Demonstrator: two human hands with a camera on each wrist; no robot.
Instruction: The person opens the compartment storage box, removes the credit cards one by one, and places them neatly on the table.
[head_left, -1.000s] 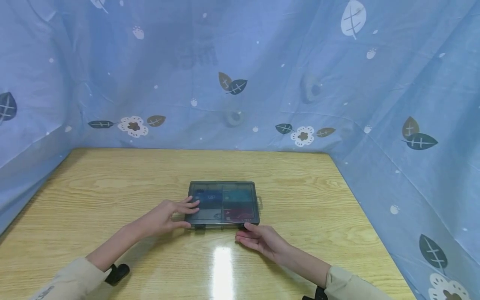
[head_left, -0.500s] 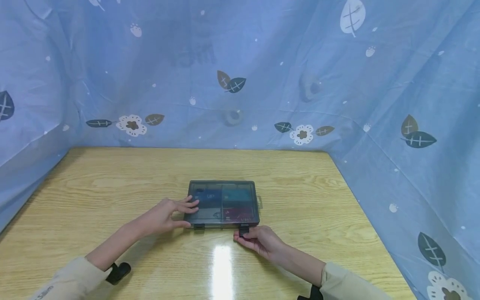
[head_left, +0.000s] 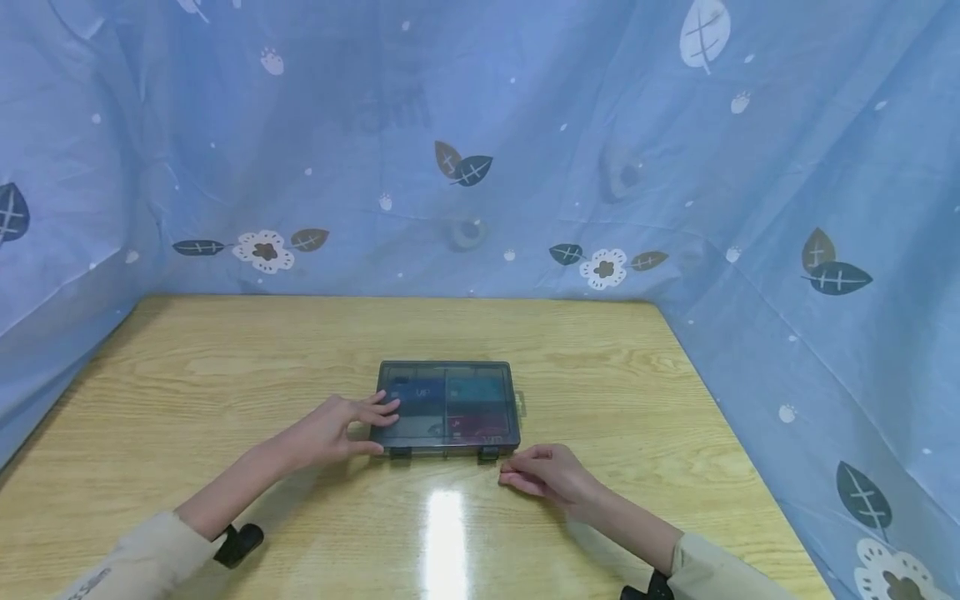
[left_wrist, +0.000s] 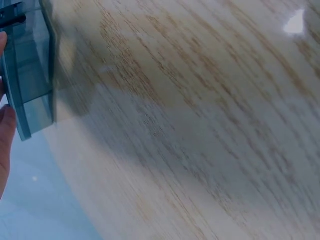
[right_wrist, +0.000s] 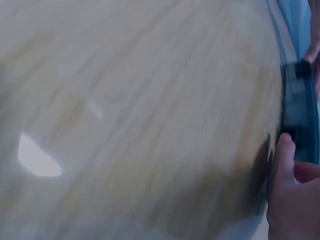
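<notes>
A flat, clear dark-tinted plastic storage box lies on the table with its lid down. Coloured printed pieces show through the lid in separate compartments. Two black latches sit on its front edge: the left latch and the right latch, which hangs slightly lower. My left hand holds the box's left end, fingers spread on the lid and thumb at the front corner. My right hand is just right of the right latch, loosely curled with nothing visible in it. The right wrist view shows its thumb near the box.
The wood-grain table extends around the box on all sides. Blue patterned cloth hangs behind the table and along both its sides. A small clear loop juts from the box's right end.
My right thumb pressed the right latch, and the latch swung down. The right hand has since let go and drawn back to the right. My left hand and the box stay in place.
</notes>
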